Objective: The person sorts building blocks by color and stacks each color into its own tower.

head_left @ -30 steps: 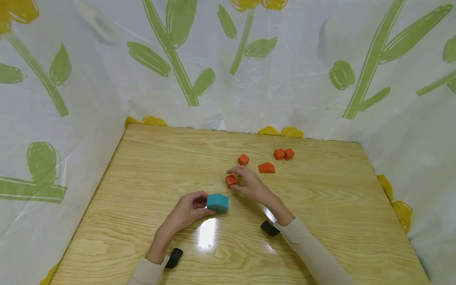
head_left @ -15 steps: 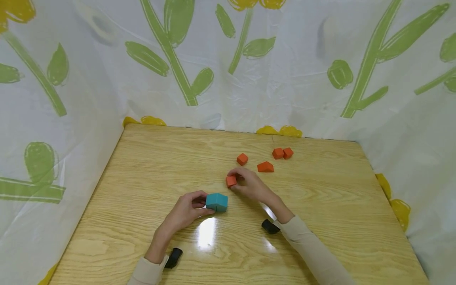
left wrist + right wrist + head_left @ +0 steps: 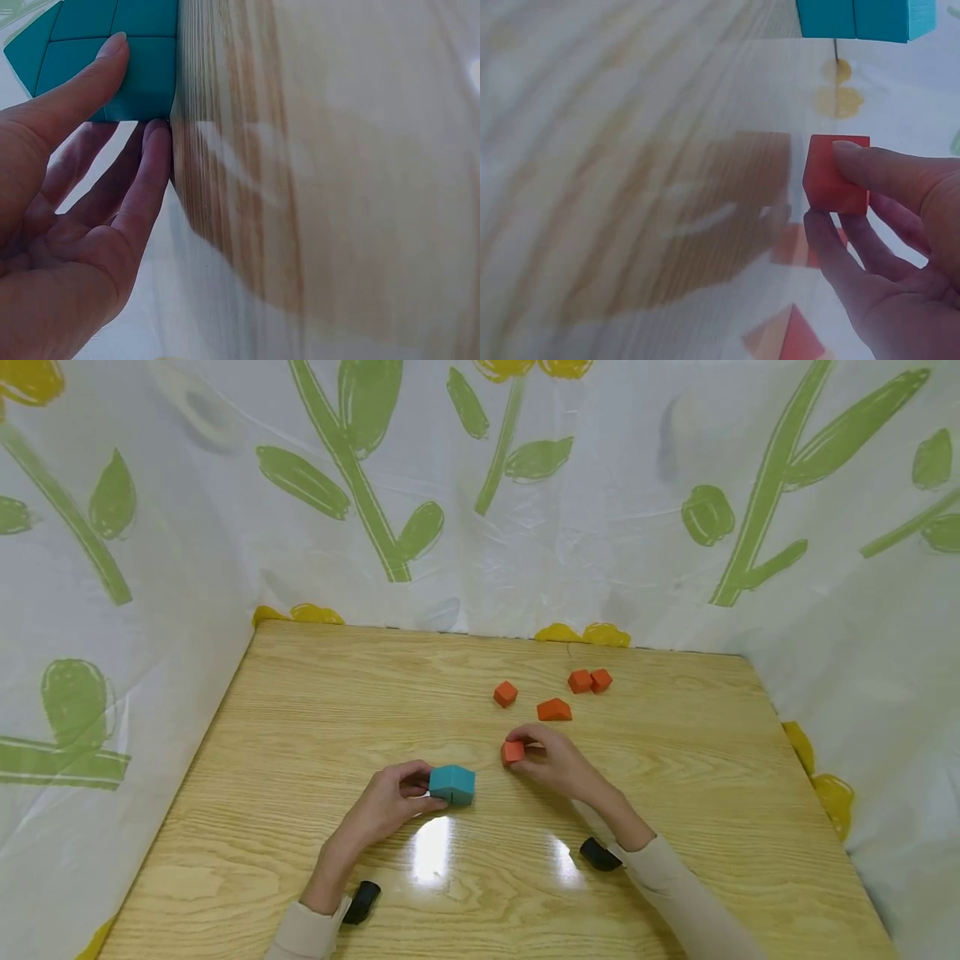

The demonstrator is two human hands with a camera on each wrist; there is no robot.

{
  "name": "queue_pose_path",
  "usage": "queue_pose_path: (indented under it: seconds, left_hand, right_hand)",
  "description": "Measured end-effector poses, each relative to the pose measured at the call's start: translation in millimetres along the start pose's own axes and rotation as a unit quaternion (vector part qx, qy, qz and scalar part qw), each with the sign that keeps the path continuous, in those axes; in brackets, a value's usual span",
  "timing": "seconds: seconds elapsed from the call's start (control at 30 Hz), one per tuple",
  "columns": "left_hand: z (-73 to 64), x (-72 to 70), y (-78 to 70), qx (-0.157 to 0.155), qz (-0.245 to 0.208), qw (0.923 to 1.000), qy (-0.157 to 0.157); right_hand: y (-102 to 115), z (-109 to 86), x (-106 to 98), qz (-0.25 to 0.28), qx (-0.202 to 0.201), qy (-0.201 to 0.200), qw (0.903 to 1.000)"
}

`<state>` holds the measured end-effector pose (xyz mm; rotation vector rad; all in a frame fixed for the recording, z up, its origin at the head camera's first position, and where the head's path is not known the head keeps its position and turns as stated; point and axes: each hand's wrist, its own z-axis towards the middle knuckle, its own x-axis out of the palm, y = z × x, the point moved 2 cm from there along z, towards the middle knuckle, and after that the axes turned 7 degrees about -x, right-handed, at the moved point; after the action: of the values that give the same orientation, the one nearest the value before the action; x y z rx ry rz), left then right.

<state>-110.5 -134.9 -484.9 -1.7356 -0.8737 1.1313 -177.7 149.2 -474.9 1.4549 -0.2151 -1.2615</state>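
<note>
Near the table's middle stands a teal house-shaped block stack (image 3: 452, 784), made of several pieces with seams visible in the left wrist view (image 3: 146, 64). My left hand (image 3: 386, 806) holds it from the left, thumb on the near face and fingers beneath or behind its side. To its right, my right hand (image 3: 558, 764) pinches a red cube (image 3: 513, 752) between thumb and fingers. In the right wrist view the red cube (image 3: 836, 174) appears apart from the teal stack (image 3: 855, 19). Some fingers of the left hand are partly hidden behind the stack.
Beyond the right hand lie a red cube (image 3: 506, 694), a low red block with a sloped top (image 3: 555, 710) and two red cubes (image 3: 590, 681) side by side. A white curtain with printed plants (image 3: 465, 568) borders the wooden table (image 3: 337, 693) behind and at both sides.
My right hand has closed its fingers on the red cube and drawn it to the right, slightly nearer me. The left hand and teal stack stay in place; the head view shifts slightly.
</note>
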Motion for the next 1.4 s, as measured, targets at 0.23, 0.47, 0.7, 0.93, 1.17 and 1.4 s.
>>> queue_pose_path:
  seconds: [0.23,0.47,0.7,0.93,1.17,1.4]
  left_hand:
    - [-0.5,-1.2,-0.6,0.005,-0.004,1.0000,0.001]
    - [0.4,0.1,-0.3,0.012,-0.001,0.9999,0.007]
    - [0.5,-0.4,0.2,0.022,0.007,0.9997,0.010]
    - [1.3,-0.2,1.9,0.025,0.006,0.9996,0.010]
    - [-1.1,-0.5,-1.3,0.031,0.015,0.9994,0.008]
    - [-8.1,-2.2,-10.6,0.059,0.065,0.9958,-0.024]
  right_hand:
    - [0,-22.7,-11,0.004,0.019,-0.017,0.9997]
    - [-4,-44.3,-20,0.010,0.035,-0.024,0.9990]
    - [-9,-58.2,-30,-0.001,0.041,-0.034,0.9986]
    - [-14,-69.4,-38,0.002,0.045,-0.042,0.9981]
    - [-17,-75.0,-43,-0.002,0.050,-0.041,0.9979]
    - [-16,-76.6,-45,0.000,0.056,-0.033,0.9979]
